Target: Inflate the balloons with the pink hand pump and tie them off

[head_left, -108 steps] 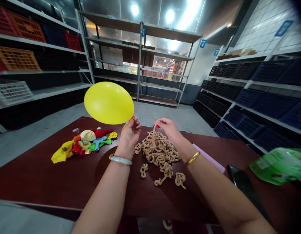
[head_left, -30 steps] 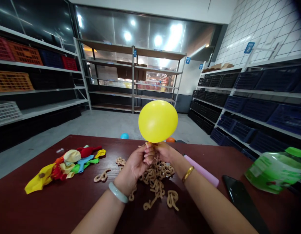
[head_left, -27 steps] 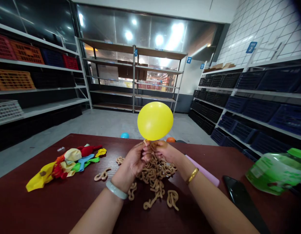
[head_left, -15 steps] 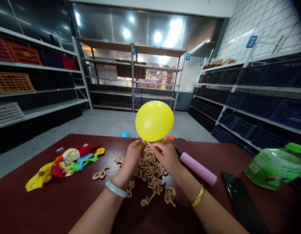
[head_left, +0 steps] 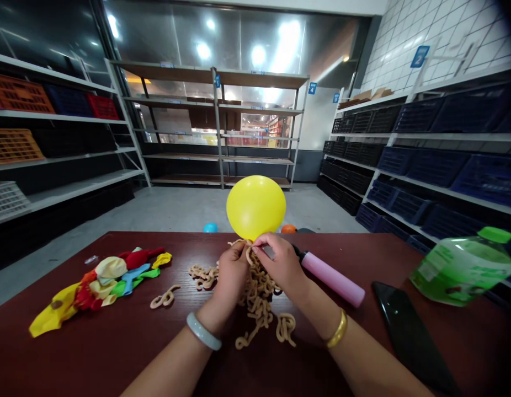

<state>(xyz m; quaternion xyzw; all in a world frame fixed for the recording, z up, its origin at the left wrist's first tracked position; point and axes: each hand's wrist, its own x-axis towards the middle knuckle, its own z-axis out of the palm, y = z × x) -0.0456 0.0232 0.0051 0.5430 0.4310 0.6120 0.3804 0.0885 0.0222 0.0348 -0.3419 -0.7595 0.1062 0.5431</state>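
An inflated yellow balloon [head_left: 256, 207] stands upright above my hands, its neck down at my fingertips. My left hand [head_left: 234, 271] is closed, thumb and fingers pinching at the neck. My right hand [head_left: 280, 258] is closed too, its thumb and forefinger pinched beside the left fingertips. A loop of tan, cord-like strand shows between the hands; which fingers grip it is partly hidden. Below them on the dark red table [head_left: 173, 353] lies a heap of curly tan cords [head_left: 259, 300]. One loose curly cord [head_left: 165, 298] rests left of my left hand.
Deflated balloons [head_left: 110, 278] in several colours lie at the left. To the right are a pink hand pump [head_left: 334, 278], a black phone [head_left: 408, 331] and a green-capped bottle [head_left: 462, 267]. A blue balloon [head_left: 211, 227] and an orange one [head_left: 288, 228] show beyond the table's far edge.
My right fingers have moved in closer to the left ones at the neck, and a tan loop now shows there. The balloon sits slightly lower and more upright. The view has shifted slightly.
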